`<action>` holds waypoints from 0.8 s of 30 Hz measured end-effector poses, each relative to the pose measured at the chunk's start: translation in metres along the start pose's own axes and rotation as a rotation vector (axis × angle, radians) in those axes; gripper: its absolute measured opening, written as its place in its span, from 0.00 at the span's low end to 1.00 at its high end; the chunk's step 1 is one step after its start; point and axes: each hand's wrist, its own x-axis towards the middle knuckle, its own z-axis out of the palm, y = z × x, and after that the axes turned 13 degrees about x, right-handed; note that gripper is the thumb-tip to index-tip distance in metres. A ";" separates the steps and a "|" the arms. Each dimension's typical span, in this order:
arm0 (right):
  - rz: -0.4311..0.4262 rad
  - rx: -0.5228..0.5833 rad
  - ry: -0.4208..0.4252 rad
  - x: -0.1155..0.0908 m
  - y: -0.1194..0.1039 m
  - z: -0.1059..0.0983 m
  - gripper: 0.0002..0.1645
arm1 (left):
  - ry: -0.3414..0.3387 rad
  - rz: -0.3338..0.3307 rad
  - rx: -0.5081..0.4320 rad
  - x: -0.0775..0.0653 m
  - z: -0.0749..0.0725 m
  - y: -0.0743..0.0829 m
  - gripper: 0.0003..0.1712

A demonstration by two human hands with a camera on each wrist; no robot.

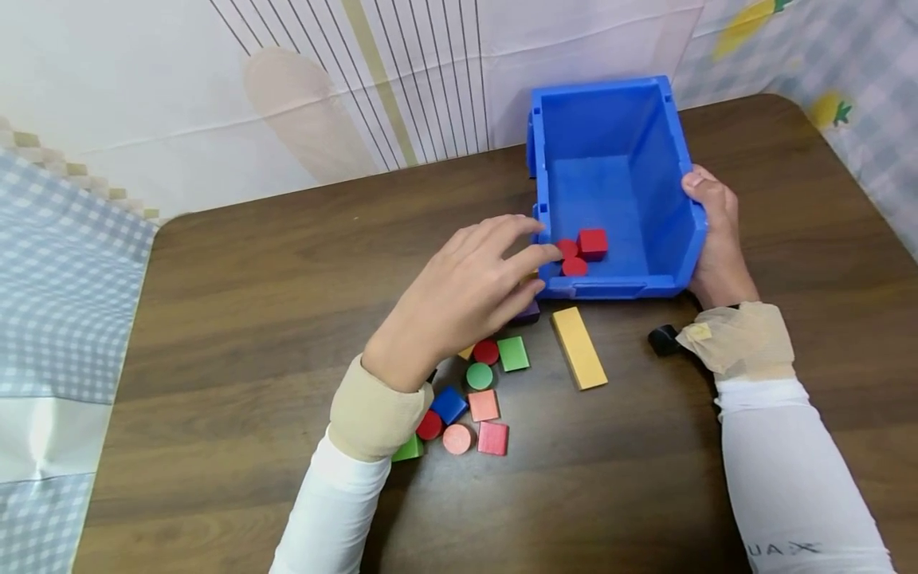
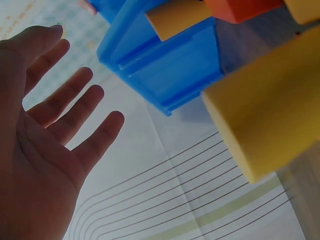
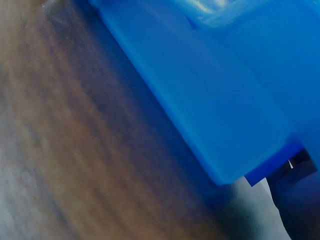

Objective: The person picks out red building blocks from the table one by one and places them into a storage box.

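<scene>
A blue plastic bin [image 1: 610, 290] stands at the back right of the table. Inside, near its front left corner, lie a red cube [image 1: 592, 245] and two red round blocks [image 1: 574, 267]. My right hand [image 1: 719, 239] grips the bin's right wall, thumb over the rim; the bin's blue side [image 3: 200, 90] fills much of the right wrist view. At the left rim hovers my left hand [image 1: 469, 287], fingertips reaching over the edge. The left wrist view shows its fingers [image 2: 75, 107] spread and holding nothing. Part of a purple block [image 1: 528, 312] peeks out below that hand.
A long yellow block [image 1: 579, 348] lies in front of the bin. Left of it are scattered several small blocks, among them a green square [image 1: 513, 354], a green round one [image 1: 480, 375], a blue square [image 1: 449, 405] and a pink round one [image 1: 457, 438]. A printed curtain [image 1: 402, 88] hangs behind the table.
</scene>
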 end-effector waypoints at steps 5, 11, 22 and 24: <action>-0.009 0.003 -0.010 0.000 0.000 -0.001 0.31 | -0.056 -0.009 0.037 -0.004 -0.001 0.000 0.22; -0.009 0.003 -0.018 0.001 0.000 0.000 0.31 | -0.064 -0.032 0.053 -0.011 -0.001 0.000 0.22; -0.026 -0.005 -0.014 0.000 -0.001 -0.002 0.30 | -0.047 -0.045 0.068 -0.025 0.002 0.006 0.25; -0.022 -0.007 -0.014 0.000 -0.001 -0.002 0.30 | -0.047 -0.051 0.063 -0.030 0.002 0.007 0.26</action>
